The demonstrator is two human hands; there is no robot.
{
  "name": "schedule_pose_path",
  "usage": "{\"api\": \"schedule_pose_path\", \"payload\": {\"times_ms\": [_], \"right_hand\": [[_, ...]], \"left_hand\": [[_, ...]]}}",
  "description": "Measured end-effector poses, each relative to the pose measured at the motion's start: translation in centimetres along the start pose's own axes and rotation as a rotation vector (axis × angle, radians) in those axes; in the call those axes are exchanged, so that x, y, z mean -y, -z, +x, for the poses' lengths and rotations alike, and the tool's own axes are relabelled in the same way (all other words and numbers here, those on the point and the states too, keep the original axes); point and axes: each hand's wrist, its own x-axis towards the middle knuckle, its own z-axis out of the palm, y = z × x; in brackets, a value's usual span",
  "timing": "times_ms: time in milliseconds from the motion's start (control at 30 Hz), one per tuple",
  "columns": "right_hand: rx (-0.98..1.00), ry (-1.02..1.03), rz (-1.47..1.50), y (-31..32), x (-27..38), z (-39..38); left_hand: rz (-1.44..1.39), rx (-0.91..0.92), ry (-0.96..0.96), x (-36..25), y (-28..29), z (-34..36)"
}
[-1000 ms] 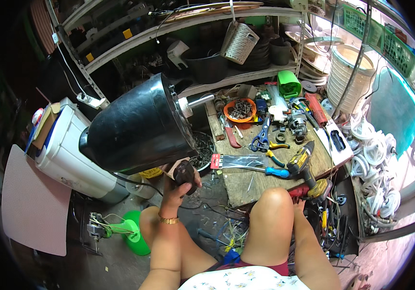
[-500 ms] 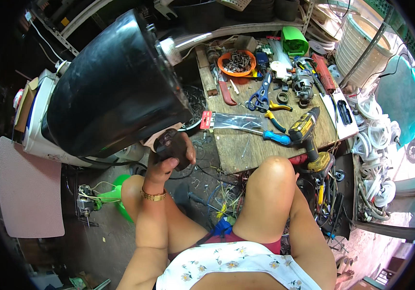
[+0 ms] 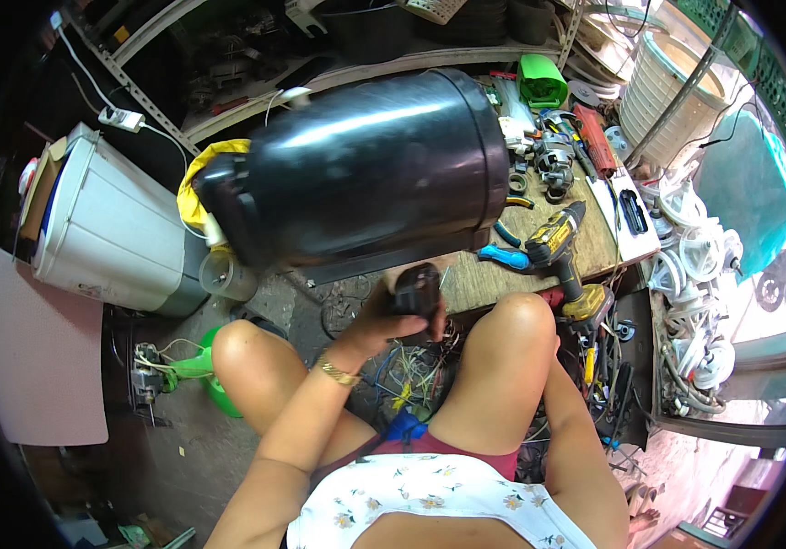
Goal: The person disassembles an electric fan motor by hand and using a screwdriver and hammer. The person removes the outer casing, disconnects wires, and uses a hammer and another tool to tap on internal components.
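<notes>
One hand is seen gripping a small dark object beneath a large black drum, above a cluttered workshop floor.

At far left, a flat pinkish board (image 3: 41,352) lies on the floor beside a white, smooth-sided plastic tub (image 3: 105,229). The glossy black cylindrical drum (image 3: 356,174) is tilted on its side at centre, its lower edge overhanging the worn wooden bench (image 3: 539,247). Just below it, the left hand (image 3: 402,306) is closed tightly around a small dark blocky object (image 3: 416,291); the right hand is not seen. Little open room is left between the two bare knees, where tangled wires (image 3: 411,371) lie. Further right, a yellow-and-black cordless drill (image 3: 562,247) rests at the bench edge.
</notes>
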Motion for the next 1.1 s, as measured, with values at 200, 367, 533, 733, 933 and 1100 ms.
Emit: {"api": "schedule_pose_path", "payload": {"times_ms": [200, 367, 533, 733, 933, 1100], "right_hand": [[0.015, 0.124, 0.244, 4.9, -5.5, -4.7], [-0.305, -0.076, 1.059, 16.6, -3.4, -12.4], [-0.464, 0.005, 0.88, 24.3, 5.0, -17.7], [-0.626, 0.466, 1.166, 26.6, 13.2, -18.8], [-0.232, 0.597, 1.121, 26.4, 23.2, -8.0], [0.34, 0.173, 1.543, 23.3, 33.3, -3.2]], "left_hand": [[-0.304, 0.06, 0.095, 6.8, -1.3, 2.4], [-0.375, 0.013, 0.06, 10.0, 0.1, 3.8], [-0.436, -0.067, 0.142, 11.9, 1.8, 6.2], [-0.536, -0.125, 0.211, 11.9, 2.8, 8.0], [-0.59, -0.226, 0.386, 12.0, 0.5, 9.5], [-0.617, -0.388, 0.291, 11.8, 2.7, 6.3]]}}
